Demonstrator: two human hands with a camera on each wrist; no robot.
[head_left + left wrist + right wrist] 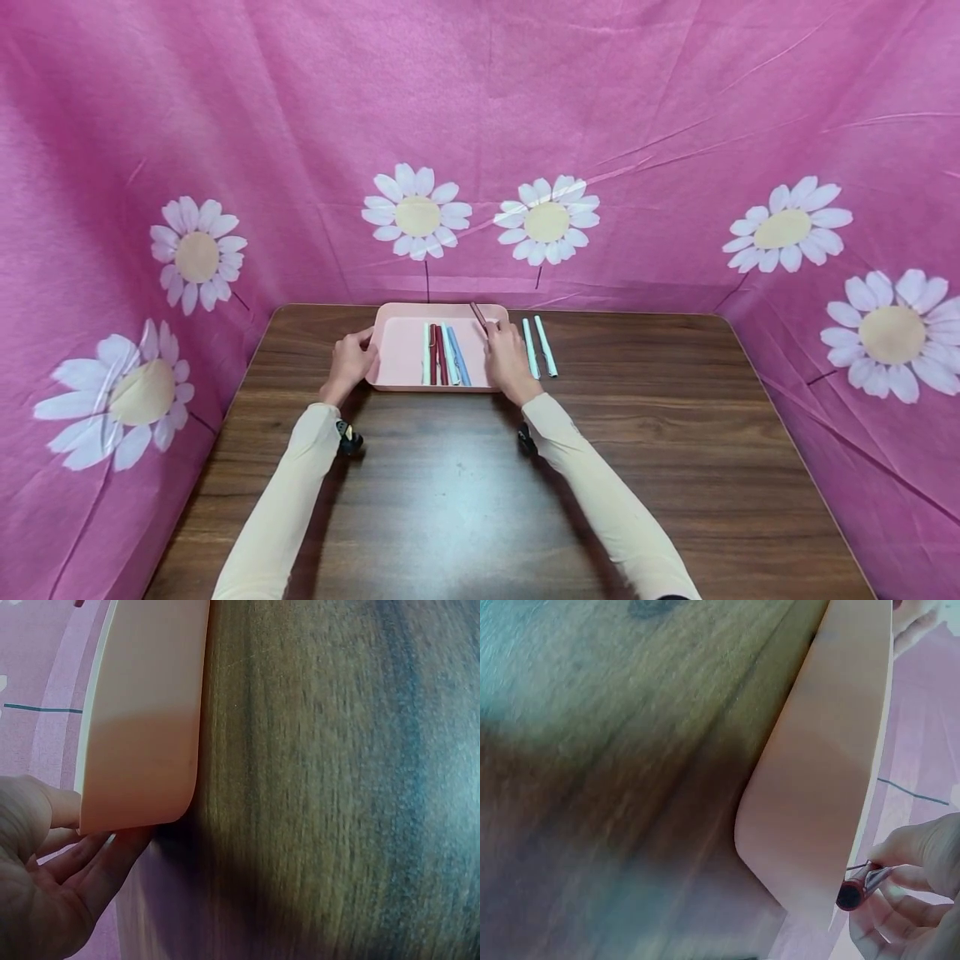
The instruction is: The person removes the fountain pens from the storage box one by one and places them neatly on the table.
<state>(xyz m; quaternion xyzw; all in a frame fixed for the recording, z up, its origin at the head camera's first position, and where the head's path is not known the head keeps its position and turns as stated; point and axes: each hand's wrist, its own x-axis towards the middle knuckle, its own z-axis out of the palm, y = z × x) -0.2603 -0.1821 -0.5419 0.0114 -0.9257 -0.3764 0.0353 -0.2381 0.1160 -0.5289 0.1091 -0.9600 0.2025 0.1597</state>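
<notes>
Right hand (508,360) over the right end of the shallow pink plastic tray (397,354), fingers curled and pinching a dark red pen (478,317). Pen held above the tray's far right corner, tilted, far tip pointing up and to the left. In the right wrist view, the same pen (853,891) seen end-on between the fingertips (900,847), just past the rim of the tray (817,795).

Left hand (349,362) at the left end of the tray, gripping its rim. In the left wrist view, thumb (52,806) lying against the tray's outer wall (142,735) and fingers (90,870) tucked under its near corner.

Inside the tray, a row of pens side by side, running front to back: a pale green one (426,353), a dark red one (433,354), another dark red one (442,358), a pale white-blue one (450,353) and a blue one (459,357).

On the dark brown wooden table (480,500), just right of the right hand, two pale mint pens (538,347) lying near each other, outside the tray.

Behind and on both sides, a pink cloth printed with white daisies (480,125). Cream sleeves (600,492) on both forearms.
</notes>
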